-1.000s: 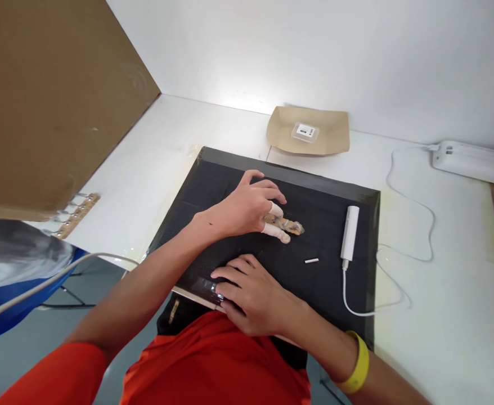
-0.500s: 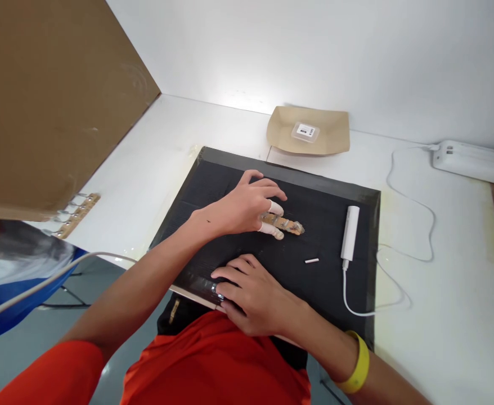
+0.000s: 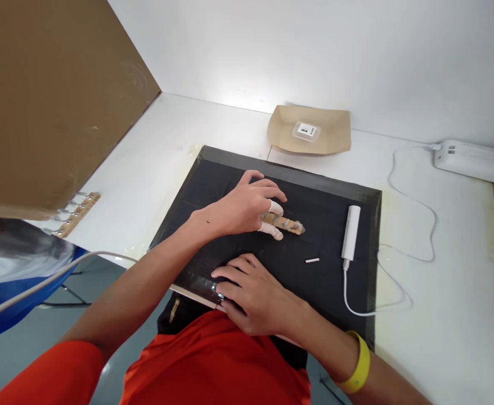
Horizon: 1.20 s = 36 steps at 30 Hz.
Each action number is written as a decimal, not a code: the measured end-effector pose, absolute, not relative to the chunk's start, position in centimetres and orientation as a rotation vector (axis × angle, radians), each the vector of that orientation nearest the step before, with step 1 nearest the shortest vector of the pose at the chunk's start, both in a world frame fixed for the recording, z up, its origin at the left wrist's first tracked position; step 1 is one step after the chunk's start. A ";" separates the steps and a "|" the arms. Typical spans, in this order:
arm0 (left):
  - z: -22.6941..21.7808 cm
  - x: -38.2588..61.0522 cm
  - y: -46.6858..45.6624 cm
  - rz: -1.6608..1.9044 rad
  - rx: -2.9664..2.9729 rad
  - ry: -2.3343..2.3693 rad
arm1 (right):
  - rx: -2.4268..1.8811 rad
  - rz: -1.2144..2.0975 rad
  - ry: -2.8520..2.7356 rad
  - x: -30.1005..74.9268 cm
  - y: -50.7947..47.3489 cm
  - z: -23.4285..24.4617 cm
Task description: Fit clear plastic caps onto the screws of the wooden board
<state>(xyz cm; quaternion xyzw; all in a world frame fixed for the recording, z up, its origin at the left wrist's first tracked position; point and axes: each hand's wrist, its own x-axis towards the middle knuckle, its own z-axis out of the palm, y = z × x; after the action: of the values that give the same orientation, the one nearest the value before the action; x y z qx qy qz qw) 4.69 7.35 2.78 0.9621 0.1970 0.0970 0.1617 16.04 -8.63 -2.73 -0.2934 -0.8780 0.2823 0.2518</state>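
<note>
My left hand [image 3: 242,209] rests on the black mat [image 3: 213,180], its thumb and forefinger in white finger cots pinching the near end of a small tan strip [image 3: 291,226] that lies on the mat. My right hand [image 3: 251,292] lies flat at the mat's near edge, fingers spread and pointing left, holding nothing. A yellow band sits on that wrist. A tiny white stick [image 3: 312,260] lies on the mat to the right of the strip.
A white pen-shaped tool [image 3: 350,232] with a cable lies on the mat's right side, wired to a white power strip [image 3: 475,162]. A brown paper tray [image 3: 309,130] with a small packet stands behind the mat. Cardboard [image 3: 48,101] walls the left; a tan pin strip [image 3: 76,214] lies beside it.
The left thumb has drawn back a little along the strip. Otherwise nothing has visibly moved.
</note>
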 end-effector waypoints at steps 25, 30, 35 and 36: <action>2.6 4.7 7.2 0.289 2.738 0.610 | -0.804 0.795 -2.400 16.1 -8.7 -2.7; 2.5 4.8 7.2 0.272 2.750 0.630 | -0.809 0.803 -2.396 16.1 -8.7 -2.6; 2.8 4.7 7.0 0.284 2.747 0.652 | -0.806 0.799 -2.401 16.1 -8.7 -2.6; 2.8 4.7 7.0 0.281 2.750 0.652 | -0.807 0.803 -2.403 16.1 -8.7 -2.6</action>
<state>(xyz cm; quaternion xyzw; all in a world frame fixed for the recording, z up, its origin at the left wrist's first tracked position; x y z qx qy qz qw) 4.74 7.00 2.80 0.9573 0.2269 0.0977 0.1504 16.08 -8.70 -2.58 -0.2947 -0.8776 0.2931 0.2388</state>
